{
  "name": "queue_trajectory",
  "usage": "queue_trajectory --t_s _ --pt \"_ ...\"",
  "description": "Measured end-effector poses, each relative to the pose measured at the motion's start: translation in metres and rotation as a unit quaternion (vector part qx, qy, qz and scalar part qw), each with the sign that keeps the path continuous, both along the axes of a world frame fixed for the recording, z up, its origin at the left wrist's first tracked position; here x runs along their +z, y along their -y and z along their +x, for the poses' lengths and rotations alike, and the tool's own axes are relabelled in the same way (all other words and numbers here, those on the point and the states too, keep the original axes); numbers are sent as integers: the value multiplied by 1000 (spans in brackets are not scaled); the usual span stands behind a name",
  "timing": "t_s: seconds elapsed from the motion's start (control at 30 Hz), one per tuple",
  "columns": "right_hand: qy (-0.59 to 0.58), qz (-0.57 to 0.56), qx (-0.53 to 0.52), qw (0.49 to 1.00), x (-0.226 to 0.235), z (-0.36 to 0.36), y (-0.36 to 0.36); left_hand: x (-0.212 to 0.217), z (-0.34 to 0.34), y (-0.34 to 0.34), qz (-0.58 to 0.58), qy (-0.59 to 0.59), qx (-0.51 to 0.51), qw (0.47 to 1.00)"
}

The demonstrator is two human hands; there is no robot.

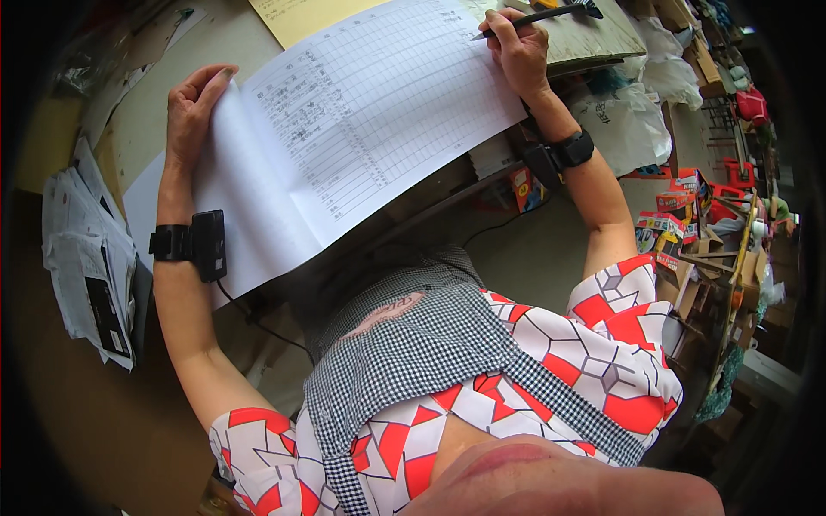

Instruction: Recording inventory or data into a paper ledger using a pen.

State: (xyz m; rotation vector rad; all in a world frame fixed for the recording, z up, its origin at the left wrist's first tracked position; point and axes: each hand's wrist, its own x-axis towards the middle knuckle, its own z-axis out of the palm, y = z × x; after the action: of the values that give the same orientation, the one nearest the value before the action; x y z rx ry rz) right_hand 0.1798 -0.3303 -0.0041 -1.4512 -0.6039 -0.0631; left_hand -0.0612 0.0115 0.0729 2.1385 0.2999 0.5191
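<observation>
A wide white ledger book point(387, 112) with a printed grid lies spread on the desk, its left page curling upward. Handwriting fills part of the columns near the fold. My left hand point(191, 112) is closed on the edge of the curled page, thumb on top. At the ledger's far right, my right hand point(521, 53) grips a black pen point(551, 15), its tip pointing left just over the grid. Whether the tip touches the paper I cannot tell. A black band with a small box sits on each wrist.
Yellow paper point(318, 15) lies beyond the ledger on the desk point(602, 39). Stacked papers point(77, 249) stand at the left. White plastic bags point(624, 129) hang by the desk's right side, with red boxes point(675, 211) farther right. Thin black cables run below both wrists.
</observation>
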Motion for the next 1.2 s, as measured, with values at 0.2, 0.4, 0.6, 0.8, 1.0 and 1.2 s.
queue_trajectory --t_s 0.2,0.4,0.6,0.8,1.0,1.2 --pt "58 -22 34 997 7 -3 6 0 -1 -3 -2 -15 3 1000" --pt "60 -25 34 997 7 -4 6 0 -2 -3 -6 -20 4 1000" --pt "-14 13 -2 1000 4 -4 -1 1 -1 -1 1 -21 5 1000" --pt "24 9 20 999 4 -1 2 2 -2 -1 -7 -19 10 1000" --pt "6 28 17 999 9 -5 0 0 -2 -3 -15 -16 -1 1000" --pt "-15 60 33 998 -2 3 0 -3 -1 -8 -18 -6 -21 1000"
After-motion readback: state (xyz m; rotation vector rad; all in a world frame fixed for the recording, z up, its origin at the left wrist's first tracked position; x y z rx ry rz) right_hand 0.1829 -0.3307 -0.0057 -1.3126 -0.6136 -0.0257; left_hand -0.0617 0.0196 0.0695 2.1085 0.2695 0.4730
